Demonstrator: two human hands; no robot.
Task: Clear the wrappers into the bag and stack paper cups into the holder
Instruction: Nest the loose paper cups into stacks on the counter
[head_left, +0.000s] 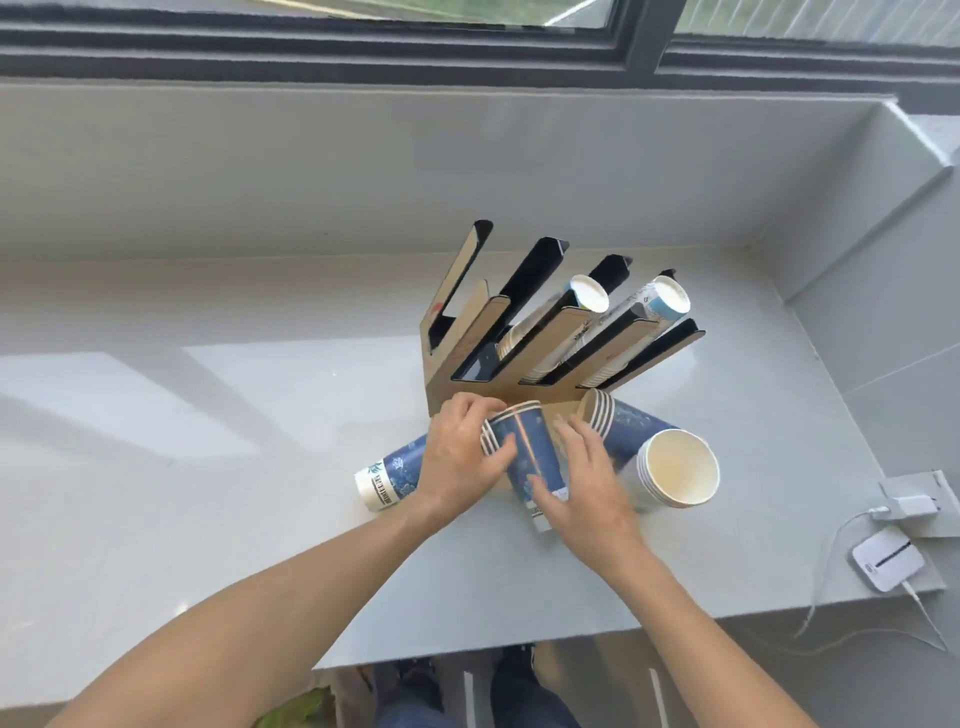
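A cardboard cup holder (540, 353) with several slanted slots stands on the grey counter (208, 415); two of its right slots hold stacks of paper cups (665, 306). In front of it lie blue patterned paper cup stacks. My left hand (462, 457) grips the rim end of one blue stack (530, 447), and my right hand (587, 483) wraps its lower end. Another blue stack (389, 473) lies to the left under my left hand. A third stack (675, 467) lies at the right, its open mouth facing me. No wrappers or bag are visible.
A window runs along the back above a raised ledge (467, 171). At the right edge sit a white charger (909, 506), a small white device (888, 564) and their cables. My legs and the floor show below the counter's front edge.
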